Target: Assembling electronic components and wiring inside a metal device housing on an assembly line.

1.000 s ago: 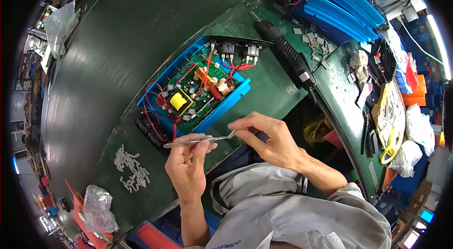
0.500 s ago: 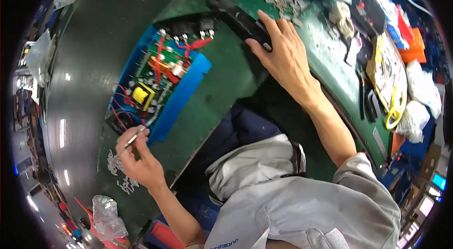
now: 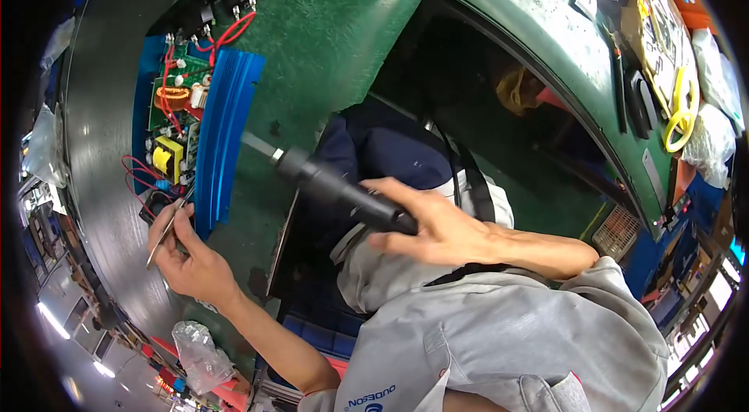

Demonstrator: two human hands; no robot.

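Observation:
My left hand (image 3: 197,265) pinches slim metal tweezers (image 3: 158,246) at the near end of a blue metal housing (image 3: 226,139). The tweezer tips are close to the wires there; whether they touch anything I cannot tell. Inside the housing lies a green circuit board (image 3: 176,69) with a yellow transformer (image 3: 166,159), a copper coil and red wires. More red wires run to a black end panel (image 3: 209,0) at the far end. My right hand (image 3: 441,226) grips a black electric screwdriver (image 3: 331,184), slightly blurred, above my lap, its bit pointing left toward the housing.
A clear plastic bag (image 3: 200,356) lies at the near left. On the right bench stretch are black-handled tools (image 3: 640,104), a yellow tape roll (image 3: 681,119) and white plastic bags (image 3: 711,147). The bench edge (image 3: 530,72) curves around a dark gap before me.
My right hand has picked up the screwdriver from the bench and brought it back toward my lap. The view has shifted. My left hand still holds the tweezers by the housing.

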